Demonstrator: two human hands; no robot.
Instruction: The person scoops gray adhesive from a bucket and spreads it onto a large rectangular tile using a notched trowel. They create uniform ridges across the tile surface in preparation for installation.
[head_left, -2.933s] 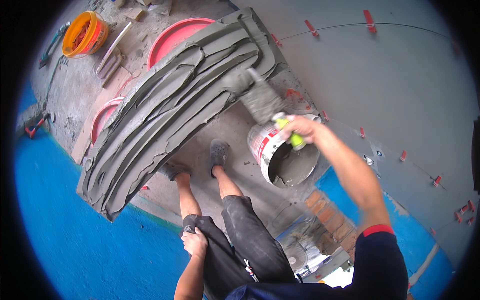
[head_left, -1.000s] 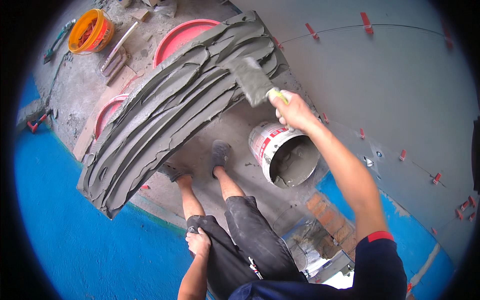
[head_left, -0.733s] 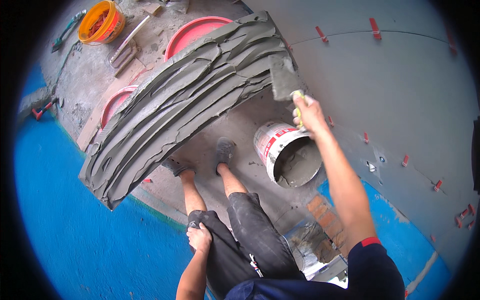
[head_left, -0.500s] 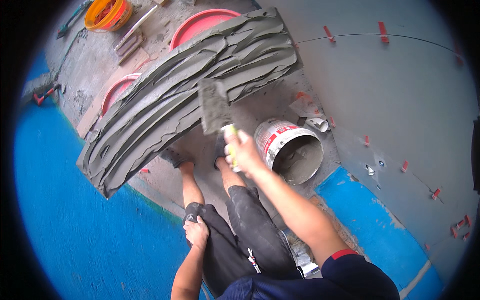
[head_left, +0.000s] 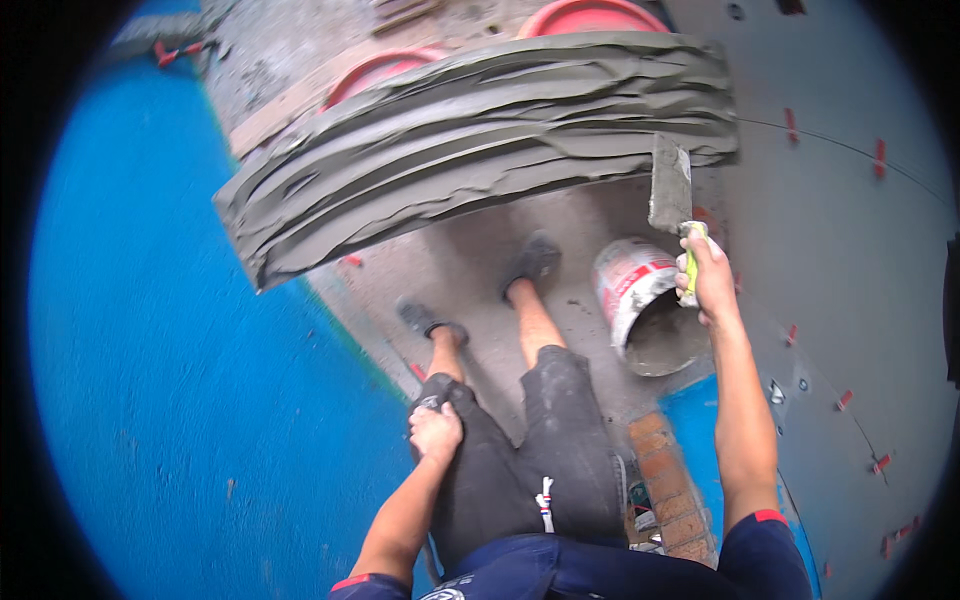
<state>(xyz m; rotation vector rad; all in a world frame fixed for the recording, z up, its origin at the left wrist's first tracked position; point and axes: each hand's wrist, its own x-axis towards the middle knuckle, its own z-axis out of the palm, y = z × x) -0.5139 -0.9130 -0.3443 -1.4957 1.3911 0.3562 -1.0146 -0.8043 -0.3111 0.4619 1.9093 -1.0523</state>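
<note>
My right hand is closed round the yellow-green handle of a flat, square-ended trowel. Grey mortar coats its blade, which overlaps the near right edge of the mortar layer; whether they touch I cannot tell. The mortar lies in long wavy ridges over a long slab that spans the view before my feet. Under my right hand a white and red bucket lies tipped, with grey mortar inside. My left hand rests at my left knee, fingers curled on the dark shorts.
Two red round bucket-like shapes show behind the slab. Grey wall panels with red clips rise at the right. Blue coated surface covers the left. A red-handled tool lies far left, bricks near my right leg.
The trowel in my right hand has moved right, from the slab's middle to its right end. My view has shifted and turned, and my feet now stand farther apart. The left hand stays at the knee.
</note>
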